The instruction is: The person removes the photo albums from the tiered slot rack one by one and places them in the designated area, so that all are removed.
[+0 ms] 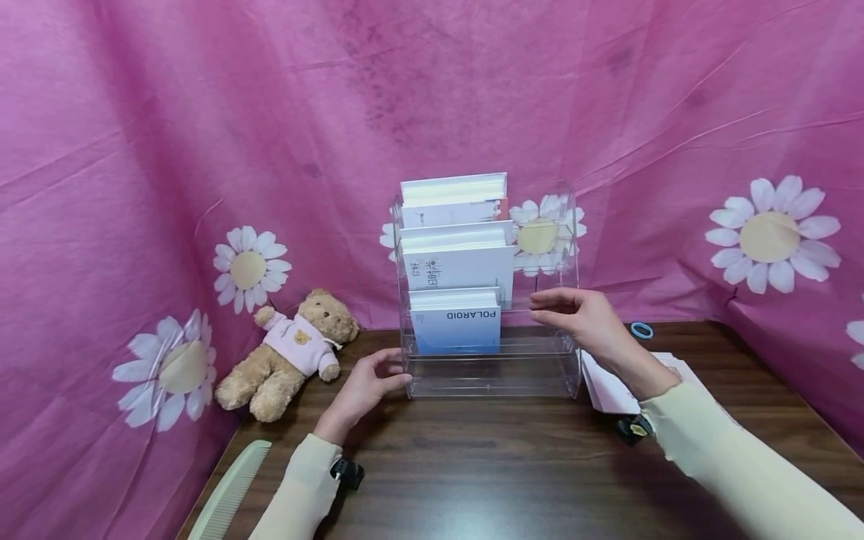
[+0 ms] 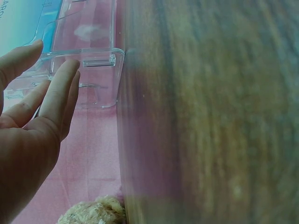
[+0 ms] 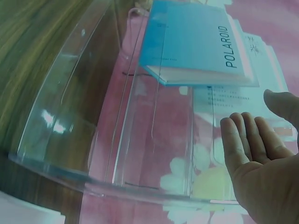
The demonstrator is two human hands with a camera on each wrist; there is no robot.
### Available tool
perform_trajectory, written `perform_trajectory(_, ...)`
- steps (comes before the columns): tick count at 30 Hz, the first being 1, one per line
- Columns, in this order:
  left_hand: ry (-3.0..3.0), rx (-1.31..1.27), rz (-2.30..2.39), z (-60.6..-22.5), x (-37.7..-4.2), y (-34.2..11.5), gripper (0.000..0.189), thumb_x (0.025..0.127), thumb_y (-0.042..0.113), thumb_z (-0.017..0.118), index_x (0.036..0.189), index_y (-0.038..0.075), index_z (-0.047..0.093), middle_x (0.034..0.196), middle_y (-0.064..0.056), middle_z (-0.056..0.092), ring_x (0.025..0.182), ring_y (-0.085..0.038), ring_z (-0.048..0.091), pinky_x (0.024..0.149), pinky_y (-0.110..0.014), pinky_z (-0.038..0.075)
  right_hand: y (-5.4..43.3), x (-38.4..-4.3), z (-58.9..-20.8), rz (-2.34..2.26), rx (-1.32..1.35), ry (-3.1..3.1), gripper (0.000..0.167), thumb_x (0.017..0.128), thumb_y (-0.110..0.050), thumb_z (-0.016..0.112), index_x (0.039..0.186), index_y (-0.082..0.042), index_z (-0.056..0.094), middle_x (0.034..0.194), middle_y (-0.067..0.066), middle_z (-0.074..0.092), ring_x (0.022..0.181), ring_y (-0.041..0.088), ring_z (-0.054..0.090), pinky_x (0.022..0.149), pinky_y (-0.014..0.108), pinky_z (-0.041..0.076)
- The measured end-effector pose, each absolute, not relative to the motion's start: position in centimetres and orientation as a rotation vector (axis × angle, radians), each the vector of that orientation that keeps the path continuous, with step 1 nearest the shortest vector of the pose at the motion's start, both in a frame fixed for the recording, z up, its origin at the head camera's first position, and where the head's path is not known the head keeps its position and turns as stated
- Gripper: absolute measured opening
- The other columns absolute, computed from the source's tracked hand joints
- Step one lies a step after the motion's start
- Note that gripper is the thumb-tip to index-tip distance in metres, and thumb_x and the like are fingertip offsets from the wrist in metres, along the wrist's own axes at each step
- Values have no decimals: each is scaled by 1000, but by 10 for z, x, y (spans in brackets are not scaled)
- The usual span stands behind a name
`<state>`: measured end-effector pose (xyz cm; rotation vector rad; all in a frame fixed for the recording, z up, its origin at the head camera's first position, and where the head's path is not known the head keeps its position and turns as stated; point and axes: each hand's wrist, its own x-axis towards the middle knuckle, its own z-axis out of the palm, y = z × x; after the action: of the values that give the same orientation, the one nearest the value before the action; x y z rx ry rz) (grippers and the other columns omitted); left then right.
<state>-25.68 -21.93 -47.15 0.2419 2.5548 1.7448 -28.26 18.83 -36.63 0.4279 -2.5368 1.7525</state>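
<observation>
A clear acrylic tiered rack [image 1: 533,375] stands on the wooden table. Its left half holds the blue-and-white POLAROID pack [image 1: 459,328] at the front, a stack of white books or cards [image 1: 466,266] behind it and another white stack [image 1: 455,214] on top. My left hand [image 1: 364,386] is at the rack's lower left side, fingers fairly straight; whether they touch the panel I cannot tell. By the right half of the middle tiers is my right hand [image 1: 580,315]. Its palm [image 3: 271,186] and outstretched fingers hold nothing, to one side of the POLAROID pack.
A teddy bear [image 1: 290,356] in a pink top lies left of the rack, and a pale green comb [image 1: 229,491] is at the front left edge. White papers or booklets [image 1: 607,386] lie under the right forearm, with a blue ring [image 1: 642,330] behind. Pink daisy-print cloth [image 1: 472,90] hangs around the table.
</observation>
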Motion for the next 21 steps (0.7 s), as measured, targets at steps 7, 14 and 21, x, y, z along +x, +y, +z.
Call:
perform_trajectory(7,2545,267,1749,-471,-258,-219,51,101,5,82,148,-6,65,139,-32,73,126,-42,74,89,-15,58,178,-289,-368,1760,432,-2520,44,102,-23,85,138,0,76,135,20,80,101,-3,74,85,18,61)
perform_trajectory(14,2558,263,1746,-471,-259,-218,50,99,4,84,146,-4,67,137,-29,75,122,-35,76,89,-16,59,167,-294,-370,1779,467,-2502,44,100,-16,86,137,4,75,134,22,79,99,-2,74,85,19,63)
perform_trajectory(21,2542,228,1765,-474,-260,-218,50,99,3,84,146,-1,68,136,-25,76,122,-32,76,89,-16,59,155,-297,-372,1750,509,-2490,44,99,-10,85,138,5,74,137,30,75,95,-3,71,83,17,63)
